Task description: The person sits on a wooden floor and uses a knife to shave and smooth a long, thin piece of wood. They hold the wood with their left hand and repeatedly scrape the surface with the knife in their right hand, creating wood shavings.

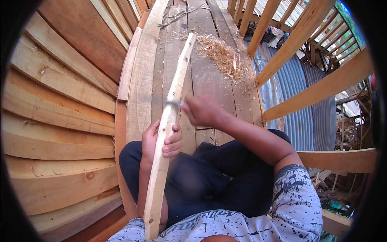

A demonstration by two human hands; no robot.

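A long pale wooden slat (173, 97) runs from my lap up and away over the plank floor, its far end near a heap of shavings. My left hand (161, 141) is wrapped around the slat at about its lower third and holds it steady. My right hand (203, 109) is closed on a knife (174, 103), whose blurred blade lies across the slat just above my left hand. I sit with dark trousers and a patterned grey shirt.
A pile of wood shavings (221, 54) lies on the worn plank floor (201, 76). Stacked wooden boards (60, 105) form a wall on the left. A wooden railing (318, 90) stands on the right, with corrugated metal roofing (294, 84) below it.
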